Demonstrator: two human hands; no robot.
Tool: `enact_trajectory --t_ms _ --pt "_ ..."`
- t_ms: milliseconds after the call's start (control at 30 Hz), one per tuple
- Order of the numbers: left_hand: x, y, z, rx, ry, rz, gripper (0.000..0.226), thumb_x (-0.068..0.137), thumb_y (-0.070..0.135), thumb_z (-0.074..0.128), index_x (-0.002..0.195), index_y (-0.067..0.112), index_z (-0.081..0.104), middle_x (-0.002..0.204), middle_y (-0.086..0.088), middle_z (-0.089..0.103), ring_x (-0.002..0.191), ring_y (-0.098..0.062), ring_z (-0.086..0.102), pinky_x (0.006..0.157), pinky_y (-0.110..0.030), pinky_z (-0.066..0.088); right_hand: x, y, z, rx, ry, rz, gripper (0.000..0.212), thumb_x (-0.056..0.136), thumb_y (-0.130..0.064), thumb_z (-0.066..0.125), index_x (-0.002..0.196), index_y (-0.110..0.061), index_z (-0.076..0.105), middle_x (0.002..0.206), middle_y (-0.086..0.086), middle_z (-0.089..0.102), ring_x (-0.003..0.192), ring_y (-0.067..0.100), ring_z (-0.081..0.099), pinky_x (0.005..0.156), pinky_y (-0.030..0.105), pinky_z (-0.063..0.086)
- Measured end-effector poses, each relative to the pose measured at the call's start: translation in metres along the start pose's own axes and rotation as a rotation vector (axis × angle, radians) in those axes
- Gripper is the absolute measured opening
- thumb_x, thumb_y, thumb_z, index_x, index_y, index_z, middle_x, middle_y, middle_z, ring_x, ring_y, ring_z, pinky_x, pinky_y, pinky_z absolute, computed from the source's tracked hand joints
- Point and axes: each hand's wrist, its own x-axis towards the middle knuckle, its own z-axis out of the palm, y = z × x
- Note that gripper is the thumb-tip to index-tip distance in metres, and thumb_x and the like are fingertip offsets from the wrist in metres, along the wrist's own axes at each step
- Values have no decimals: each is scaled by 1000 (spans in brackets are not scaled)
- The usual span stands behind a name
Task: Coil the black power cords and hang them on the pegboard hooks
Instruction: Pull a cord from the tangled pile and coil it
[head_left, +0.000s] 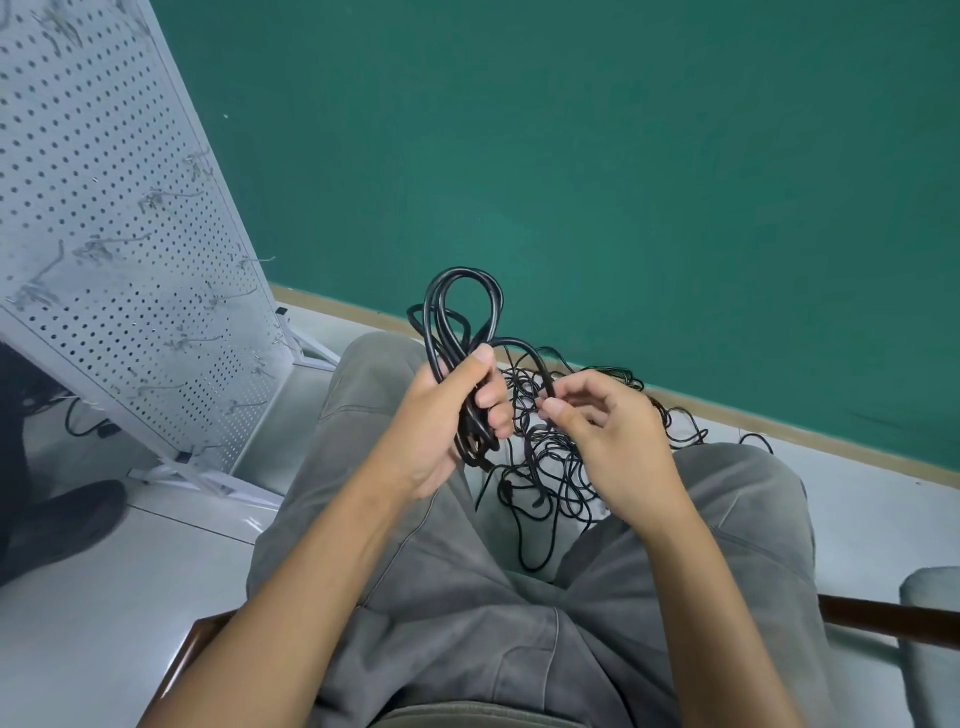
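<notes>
My left hand (441, 410) is clamped around a half-made coil of black power cord (457, 332), its loops standing up toward twelve o'clock above my grey-trousered lap. My right hand (597, 431), at three o'clock from it, pinches the strand arching off that coil. The tangled heap of cords (550, 457) lies on the floor between my knees, and the white pegboard (119, 218) with its hooks leans at ten o'clock.

A plain workroom or storeroom: a white freestanding pegboard (119, 249) with wire hooks (171, 197) stands on pale floor tiles (156, 545) before a bare green wall (623, 156).
</notes>
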Motion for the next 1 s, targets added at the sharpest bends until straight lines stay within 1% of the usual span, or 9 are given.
enact_trajectory --t_ms 100,200,333,500,600,700,800,900,1000 --pt "1 -4 -2 153 6 52 34 106 22 54 73 17 46 62 0 37 56 -17 44 57 -28 44 -3 -7 0 165 73 -22 15 97 -5 67 93 -20 69 85 -3 75 84 19 75 80 32 59" --pt "2 -8 -5 342 -53 89 34 104 18 61 71 17 52 63 -2 45 58 -19 49 61 -30 47 -5 -18 1 134 168 -119 17 98 -7 66 94 -22 70 89 -3 73 82 19 73 79 38 61" --pt "3 -13 -3 506 -47 90 17 100 21 67 85 13 64 71 -4 61 61 -19 57 63 -27 48 -6 -33 5 -15 282 -242 22 99 -12 64 93 -33 68 95 -6 70 87 17 69 83 45 58" --pt "5 -13 -2 617 -1 104 16 95 27 73 108 18 73 76 20 69 69 5 61 68 -15 45 -5 -45 5 -68 367 -311 17 98 -10 65 96 -25 71 93 -11 66 81 13 68 79 42 58" --pt "5 -14 -1 625 -71 84 14 96 24 72 108 17 72 73 22 69 66 6 61 67 -14 45 -3 -47 6 -99 423 -322 11 97 -10 66 96 -18 74 91 -10 66 80 10 65 77 35 57" --pt "3 -14 1 641 -147 67 9 96 22 72 103 27 71 78 21 68 71 6 59 71 -14 44 1 -44 8 -162 492 -345 4 93 -13 73 90 -16 74 88 -7 65 78 8 64 75 20 51" --pt "1 -15 3 621 -180 51 6 97 28 70 100 33 73 86 10 71 79 -4 60 74 -21 48 1 -42 11 -220 507 -327 5 91 -19 77 87 -17 74 86 -7 66 75 4 62 73 10 44" --pt "0 -16 4 618 -126 65 21 101 32 65 80 25 67 74 6 65 70 -6 56 68 -22 42 2 -37 12 -145 469 -230 12 93 -32 74 95 -21 73 90 -8 68 79 5 65 77 19 51" --pt "-1 -15 8 396 -71 113 29 102 35 62 74 30 67 69 2 59 73 -15 57 74 -29 48 1 -27 13 36 253 -75 24 101 -49 56 101 -30 70 92 -8 74 87 7 71 87 41 58"
